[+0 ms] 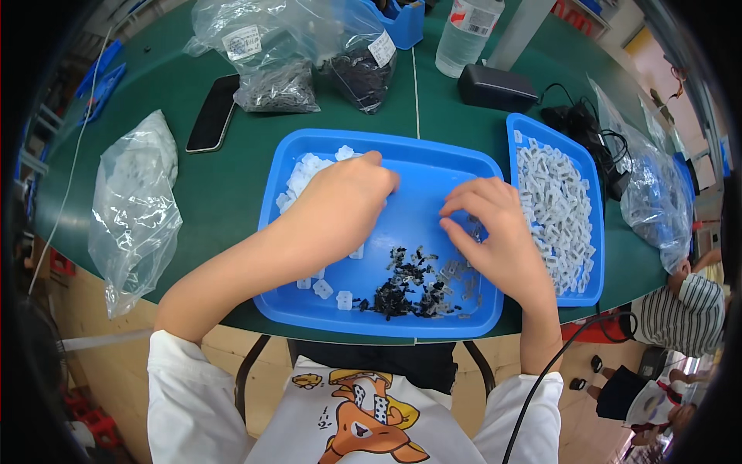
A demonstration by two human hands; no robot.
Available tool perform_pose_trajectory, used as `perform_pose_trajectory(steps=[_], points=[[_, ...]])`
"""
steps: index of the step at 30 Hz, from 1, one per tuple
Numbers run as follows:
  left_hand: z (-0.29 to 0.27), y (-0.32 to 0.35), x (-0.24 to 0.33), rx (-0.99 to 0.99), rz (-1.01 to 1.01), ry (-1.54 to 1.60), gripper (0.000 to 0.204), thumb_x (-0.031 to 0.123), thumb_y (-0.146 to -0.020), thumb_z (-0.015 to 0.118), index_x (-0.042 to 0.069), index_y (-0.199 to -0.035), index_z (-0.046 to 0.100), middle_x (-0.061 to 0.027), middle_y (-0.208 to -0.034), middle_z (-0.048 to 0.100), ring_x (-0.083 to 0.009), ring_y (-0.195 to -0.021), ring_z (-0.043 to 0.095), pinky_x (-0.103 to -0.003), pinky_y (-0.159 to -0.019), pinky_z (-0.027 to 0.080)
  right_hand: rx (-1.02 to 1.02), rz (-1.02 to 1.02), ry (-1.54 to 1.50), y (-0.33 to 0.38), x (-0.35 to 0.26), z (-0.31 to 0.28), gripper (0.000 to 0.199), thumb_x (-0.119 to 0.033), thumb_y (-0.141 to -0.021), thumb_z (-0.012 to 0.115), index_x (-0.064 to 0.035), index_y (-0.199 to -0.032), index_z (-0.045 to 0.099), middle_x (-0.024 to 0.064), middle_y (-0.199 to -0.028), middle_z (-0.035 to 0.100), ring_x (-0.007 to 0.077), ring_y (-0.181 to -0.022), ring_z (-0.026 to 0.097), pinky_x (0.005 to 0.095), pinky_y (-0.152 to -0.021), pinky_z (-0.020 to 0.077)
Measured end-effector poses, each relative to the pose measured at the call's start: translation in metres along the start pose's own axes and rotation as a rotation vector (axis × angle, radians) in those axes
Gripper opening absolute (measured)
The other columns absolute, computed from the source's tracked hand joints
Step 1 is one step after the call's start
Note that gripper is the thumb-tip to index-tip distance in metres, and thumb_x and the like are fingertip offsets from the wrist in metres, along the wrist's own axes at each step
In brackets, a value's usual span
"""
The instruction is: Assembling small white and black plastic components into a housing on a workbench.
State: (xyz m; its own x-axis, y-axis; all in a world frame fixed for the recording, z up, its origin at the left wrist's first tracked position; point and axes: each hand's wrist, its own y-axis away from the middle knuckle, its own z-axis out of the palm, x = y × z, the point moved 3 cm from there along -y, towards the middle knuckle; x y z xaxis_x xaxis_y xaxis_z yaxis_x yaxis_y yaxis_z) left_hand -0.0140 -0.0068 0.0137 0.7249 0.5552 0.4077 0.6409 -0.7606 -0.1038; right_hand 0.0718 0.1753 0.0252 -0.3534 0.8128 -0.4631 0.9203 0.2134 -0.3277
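Observation:
A blue tray [433,166] lies in front of me on the table. My left hand [352,189] is bent over its far left part, next to a pile of white plastic pieces [305,176]. Its fingers are curled down and closed, and the hand itself hides whatever they hold. Over the tray's right side, my right hand [498,232] is open, thumb and fingers apart, with nothing visible between them. Below it lie small black parts [394,298] and small grey parts [456,274]. A few loose white pieces [345,300] rest along the near left edge.
A second blue tray [599,240] at right holds many small whitish parts [553,209]. A clear bag [135,201] and a phone [212,114] lie left. Behind are bagged grey parts [278,87], bagged black parts [359,73], a bottle [466,35] and a black box [497,87]. A cable [553,359] crosses my right sleeve.

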Motion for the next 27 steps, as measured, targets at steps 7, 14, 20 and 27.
perform_pose_trajectory(steps=[7, 14, 20, 27], points=[[0.003, -0.003, -0.001, -0.052, 0.029, 0.052, 0.011, 0.000, -0.083, 0.061, -0.002, -0.093, 0.062, -0.0189, -0.095, 0.057, -0.0384, -0.087, 0.062, -0.044, -0.077, 0.050, -0.354, 0.055, -0.181, 0.006, 0.001, 0.008, 0.009, -0.005, -0.078, 0.069, -0.0031, -0.087, 0.069, 0.0074, -0.089, 0.062, 0.0263, -0.092, 0.055, 0.0368, -0.092, 0.0416], [0.004, 0.001, 0.003, -0.027, 0.062, 0.078, 0.010, -0.005, -0.081, 0.058, -0.003, -0.091, 0.059, -0.0201, -0.093, 0.056, -0.0393, -0.087, 0.061, -0.045, -0.076, 0.050, -0.368, 0.027, -0.171, 0.008, -0.002, 0.006, 0.013, -0.003, -0.076, 0.071, -0.0026, -0.089, 0.069, 0.0081, -0.092, 0.061, 0.0268, -0.092, 0.056, 0.0362, -0.088, 0.0447], [0.005, 0.000, 0.007, 0.083, 0.120, 0.015, 0.005, -0.002, -0.083, 0.057, -0.002, -0.089, 0.057, -0.0198, -0.088, 0.057, -0.0395, -0.082, 0.061, -0.045, -0.072, 0.050, -0.305, 0.034, -0.105, 0.004, 0.001, 0.007, 0.013, -0.001, -0.082, 0.065, -0.0014, -0.095, 0.064, 0.0100, -0.089, 0.059, 0.0273, -0.091, 0.057, 0.0358, -0.083, 0.0459], [-0.004, -0.012, 0.011, -0.074, -0.040, 0.520, 0.009, 0.003, -0.088, 0.055, -0.002, -0.095, 0.057, -0.0133, -0.087, 0.060, -0.0226, -0.079, 0.064, -0.033, -0.072, 0.051, -0.033, 0.249, -0.338, 0.000, 0.006, 0.003, 0.008, -0.002, -0.093, 0.056, 0.0006, -0.100, 0.058, 0.0136, -0.090, 0.063, 0.0272, -0.083, 0.064, 0.0359, -0.074, 0.0502]])
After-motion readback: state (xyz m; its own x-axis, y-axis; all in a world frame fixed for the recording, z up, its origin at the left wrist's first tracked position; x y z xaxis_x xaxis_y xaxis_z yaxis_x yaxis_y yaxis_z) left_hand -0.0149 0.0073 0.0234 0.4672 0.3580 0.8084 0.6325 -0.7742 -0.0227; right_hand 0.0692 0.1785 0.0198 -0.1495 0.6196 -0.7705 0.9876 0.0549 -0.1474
